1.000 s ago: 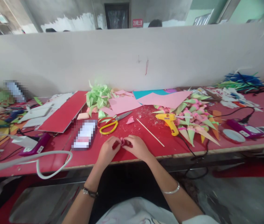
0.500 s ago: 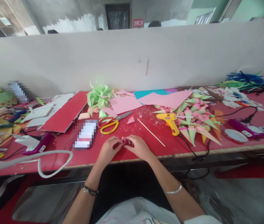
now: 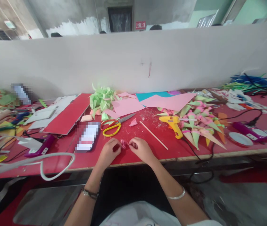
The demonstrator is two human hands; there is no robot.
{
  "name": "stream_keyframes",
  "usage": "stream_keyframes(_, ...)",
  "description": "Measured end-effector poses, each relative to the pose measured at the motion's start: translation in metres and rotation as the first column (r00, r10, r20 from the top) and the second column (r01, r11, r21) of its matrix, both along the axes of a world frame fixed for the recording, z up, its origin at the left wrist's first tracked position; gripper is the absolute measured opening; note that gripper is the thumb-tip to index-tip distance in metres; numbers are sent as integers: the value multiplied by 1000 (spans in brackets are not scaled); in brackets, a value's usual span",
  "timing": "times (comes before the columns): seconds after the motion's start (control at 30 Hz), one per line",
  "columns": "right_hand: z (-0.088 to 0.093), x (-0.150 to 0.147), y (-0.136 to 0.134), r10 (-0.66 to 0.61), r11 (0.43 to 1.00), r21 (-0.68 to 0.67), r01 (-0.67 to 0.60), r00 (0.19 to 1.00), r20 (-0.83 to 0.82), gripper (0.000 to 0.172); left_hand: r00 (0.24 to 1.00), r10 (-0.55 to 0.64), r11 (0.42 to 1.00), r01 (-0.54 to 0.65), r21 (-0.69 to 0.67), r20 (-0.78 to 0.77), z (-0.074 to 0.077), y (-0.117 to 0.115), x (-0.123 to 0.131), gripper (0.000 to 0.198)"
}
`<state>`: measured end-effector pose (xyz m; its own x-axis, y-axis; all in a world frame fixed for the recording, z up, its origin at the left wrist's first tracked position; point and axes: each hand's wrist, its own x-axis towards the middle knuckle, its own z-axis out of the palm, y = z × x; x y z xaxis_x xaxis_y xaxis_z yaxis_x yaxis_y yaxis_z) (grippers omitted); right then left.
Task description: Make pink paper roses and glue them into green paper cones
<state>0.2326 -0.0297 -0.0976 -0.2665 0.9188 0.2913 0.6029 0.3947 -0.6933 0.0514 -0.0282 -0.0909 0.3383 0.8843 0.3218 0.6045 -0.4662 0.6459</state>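
Between my hands is a pink paper coil (image 3: 123, 144), rolled like a small rose. My left hand (image 3: 110, 151) pinches its left side. On the other side, my right hand (image 3: 141, 148) has its fingertips closed on the loose end of the strip, drawn out a little from the coil. Just beyond the hands lie scissors (image 3: 112, 129) with yellow and red handles and a small folded pink paper piece (image 3: 133, 122). A thin wooden stick (image 3: 154, 135) rests to the right of them.
A yellow glue gun (image 3: 173, 124) lies beside a heap of paper cones (image 3: 196, 131). Pink sheets (image 3: 166, 102) and green paper pieces (image 3: 101, 99) are at the back. A phone (image 3: 87, 137) lies left; a white cable (image 3: 58, 154) loops over the table edge. Purple power strips (image 3: 251, 131) stand at both sides.
My hands have moved slightly apart. The coil now shows between them, with its strip end pulled out toward the right hand.
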Motion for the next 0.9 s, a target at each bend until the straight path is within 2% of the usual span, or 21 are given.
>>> stream_keyframes(0.13, 0, 1, 0, -79, 997, 13, 79, 997, -9, 9, 1000, 0, 1000, 0, -13, 6, 0, 1, 0, 9)
stream_keyframes(0.27, -1, 2, 0, -87, 996, 5, 87, 996, -27, 9, 1000, 10, 1000, -10, -19, 6, 0, 1, 0, 9)
stream_keyframes(0.43, 1, 3, -1, -27, 1000, -15, 27, 1000, -12, 7, 1000, 7, 999, -7, -40, 6, 0, 1, 0, 8)
stream_keyframes(0.57, 4, 2, -1, 31, 999, 8, -31, 996, 82, 15, 1000, -21, 996, 22, -81, 14, 3, 1, 0, 9)
stream_keyframes(0.9, 8, 1, 0, 47, 999, 12, -48, 994, 99, 18, 996, -76, 987, 80, -139, 35, 2, 5, -3, 10)
